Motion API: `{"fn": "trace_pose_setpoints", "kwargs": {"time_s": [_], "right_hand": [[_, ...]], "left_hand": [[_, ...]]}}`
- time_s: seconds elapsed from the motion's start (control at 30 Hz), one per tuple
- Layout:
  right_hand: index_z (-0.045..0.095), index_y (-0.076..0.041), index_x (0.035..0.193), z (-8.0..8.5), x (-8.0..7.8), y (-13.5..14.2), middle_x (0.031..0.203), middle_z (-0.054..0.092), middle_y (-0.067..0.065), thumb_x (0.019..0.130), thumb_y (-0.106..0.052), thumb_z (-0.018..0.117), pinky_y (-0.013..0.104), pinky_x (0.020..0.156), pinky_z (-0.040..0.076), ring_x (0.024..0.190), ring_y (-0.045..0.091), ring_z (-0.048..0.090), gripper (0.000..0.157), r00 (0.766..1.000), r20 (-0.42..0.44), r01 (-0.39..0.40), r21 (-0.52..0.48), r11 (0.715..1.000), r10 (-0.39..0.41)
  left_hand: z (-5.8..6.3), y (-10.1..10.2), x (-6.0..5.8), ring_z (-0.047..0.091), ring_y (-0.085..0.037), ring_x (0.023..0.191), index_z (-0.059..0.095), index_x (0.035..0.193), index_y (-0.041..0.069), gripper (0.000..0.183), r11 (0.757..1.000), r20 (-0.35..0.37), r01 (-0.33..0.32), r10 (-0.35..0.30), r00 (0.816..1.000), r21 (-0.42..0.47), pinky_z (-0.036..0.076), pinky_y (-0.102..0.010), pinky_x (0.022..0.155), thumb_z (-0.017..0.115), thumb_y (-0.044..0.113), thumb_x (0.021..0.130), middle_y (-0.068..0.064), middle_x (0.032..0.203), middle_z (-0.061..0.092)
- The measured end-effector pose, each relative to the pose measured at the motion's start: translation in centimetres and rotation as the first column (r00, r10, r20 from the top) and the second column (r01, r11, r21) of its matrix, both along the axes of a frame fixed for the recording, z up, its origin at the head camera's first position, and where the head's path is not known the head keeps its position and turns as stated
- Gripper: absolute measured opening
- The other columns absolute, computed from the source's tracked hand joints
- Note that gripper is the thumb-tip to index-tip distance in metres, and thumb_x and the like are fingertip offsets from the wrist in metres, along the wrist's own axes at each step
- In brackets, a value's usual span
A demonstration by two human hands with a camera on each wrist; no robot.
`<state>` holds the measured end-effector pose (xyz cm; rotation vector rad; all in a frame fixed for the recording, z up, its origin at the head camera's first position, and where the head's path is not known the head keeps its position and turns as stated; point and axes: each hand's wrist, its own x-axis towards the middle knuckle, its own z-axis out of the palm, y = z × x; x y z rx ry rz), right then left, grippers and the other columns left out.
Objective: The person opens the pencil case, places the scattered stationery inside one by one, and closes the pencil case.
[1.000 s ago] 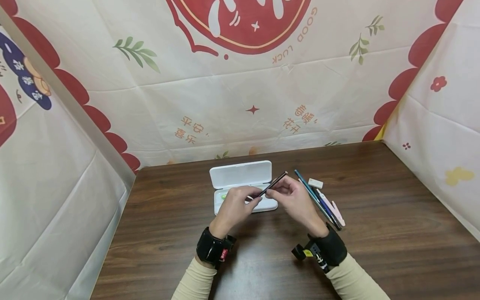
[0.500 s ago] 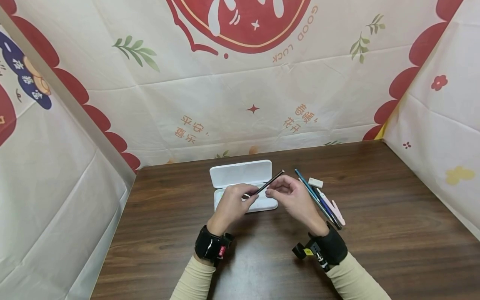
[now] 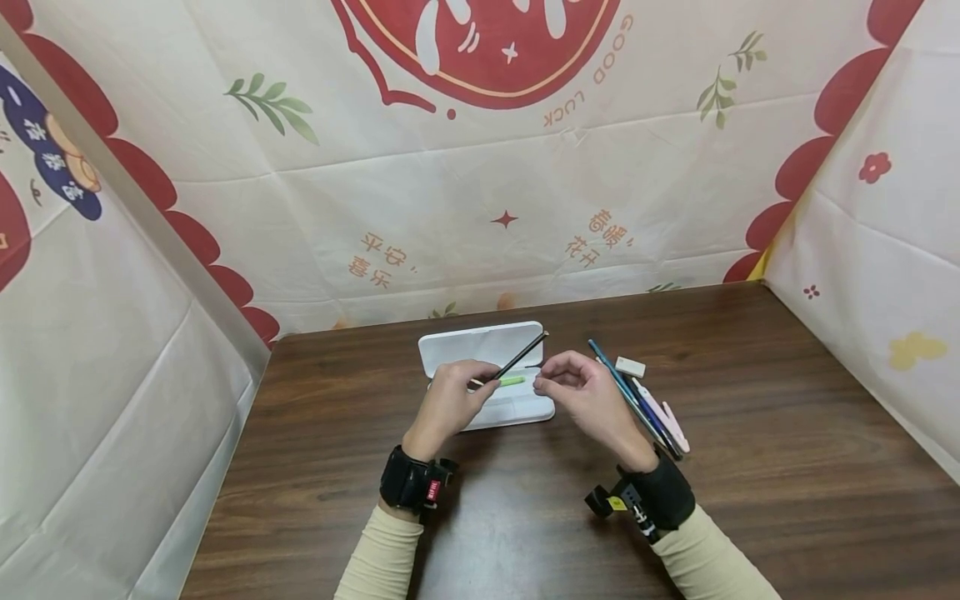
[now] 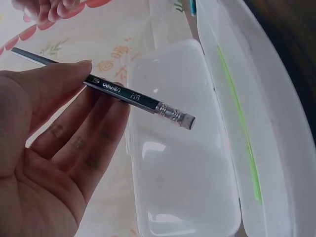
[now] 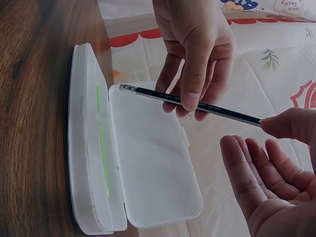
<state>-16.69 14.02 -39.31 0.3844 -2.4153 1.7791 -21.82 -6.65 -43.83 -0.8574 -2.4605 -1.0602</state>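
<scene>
A dark HB pencil [image 4: 106, 88] with a metal ferrule and an eraser end is pinched between the thumb and fingers of my left hand [image 3: 450, 400]. It slants above the open white pencil case [image 3: 517, 410]. My right hand [image 3: 588, 402] hovers by the case's right end, its fingers loosely curved with nothing between them. In the right wrist view the pencil's far end overlaps the right thumb [image 5: 289, 123], while the head view shows a gap between pencil and hand. Inside the case lies a bright green strip-like item [image 3: 512, 381].
Right of the case, a white eraser [image 3: 631, 367], a teal pencil [image 3: 611, 364], a pink pen-like item [image 3: 663, 412] and other dark and blue pens lie together on the brown wooden table [image 3: 322, 467]. Printed cloth [image 3: 450, 183] stands behind the table and along its sides.
My left hand has moved left with the pencil, away from the right hand, uncovering the green item in the case. The right hand has stayed nearly in place.
</scene>
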Motion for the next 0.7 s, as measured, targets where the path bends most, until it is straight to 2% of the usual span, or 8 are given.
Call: {"fn": "trace_pose_setpoints", "kwargs": {"time_s": [0.2,0.7], "right_hand": [[0.061,0.007,0.094,-0.1,-0.1,0.0,0.091,0.069,0.023,0.084,-0.002,0.067,0.017,0.067,0.053,0.082,0.03,0.067,0.015,1.0,-0.012,0.002,-0.001,1.0,-0.002],[0.061,0.007,0.091,0.1,-0.2,0.3,0.09,0.069,0.023,0.083,-0.002,0.067,0.017,0.065,0.051,0.082,0.031,0.066,0.013,1.0,-0.018,0.015,0.022,1.0,-0.014]], "left_hand": [[-0.2,-0.6,-0.4,0.066,-0.01,0.077,0.074,0.094,0.004,0.013,1.0,0.01,-0.013,0.013,1.0,0.015,0.059,-0.033,0.068,0.068,0.008,0.083,-0.008,0.086,0.075],[-1.4,-2.0,-1.4,0.066,-0.009,0.077,0.075,0.096,0.005,0.015,0.996,0.051,-0.086,0.086,0.995,-0.009,0.058,-0.027,0.066,0.07,0.008,0.082,-0.008,0.088,0.075]]}}
